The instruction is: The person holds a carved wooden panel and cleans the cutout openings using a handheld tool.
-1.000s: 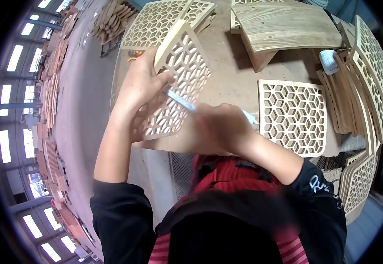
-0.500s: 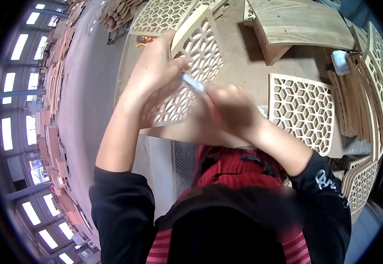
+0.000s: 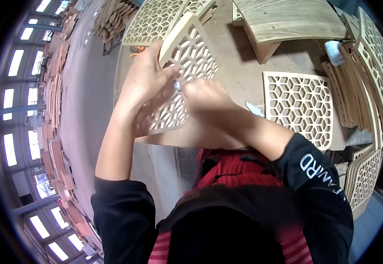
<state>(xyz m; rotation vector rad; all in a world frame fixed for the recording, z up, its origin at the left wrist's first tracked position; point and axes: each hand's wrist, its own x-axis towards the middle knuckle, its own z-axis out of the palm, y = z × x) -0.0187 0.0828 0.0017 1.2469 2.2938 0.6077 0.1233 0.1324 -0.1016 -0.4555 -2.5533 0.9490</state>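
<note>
My left hand (image 3: 147,77) is closed on the edge of a pale wooden lattice panel (image 3: 194,55), which is held tilted up off the table. Its thumb lies over the panel's cut-out face. Close beside that thumb, my right hand (image 3: 207,94) is closed round a slim tool (image 3: 177,85). Only the tool's pale end shows; my fingers hide the rest, and I cannot make out its exact kind. The tool's end is at the panel's openings, though whether it touches the wood is unclear.
A second lattice panel (image 3: 299,110) lies to the right, with a pale pointed piece (image 3: 255,109) beside it. A curved wooden board (image 3: 292,20) stands behind. Stacked slats (image 3: 347,97) and more lattice panels (image 3: 365,185) line the right side. Another panel (image 3: 154,26) is at the back left.
My right hand has moved left with the tool, closer to my left thumb. My left hand still grips the tilted panel. The whole view has shifted slightly.
</note>
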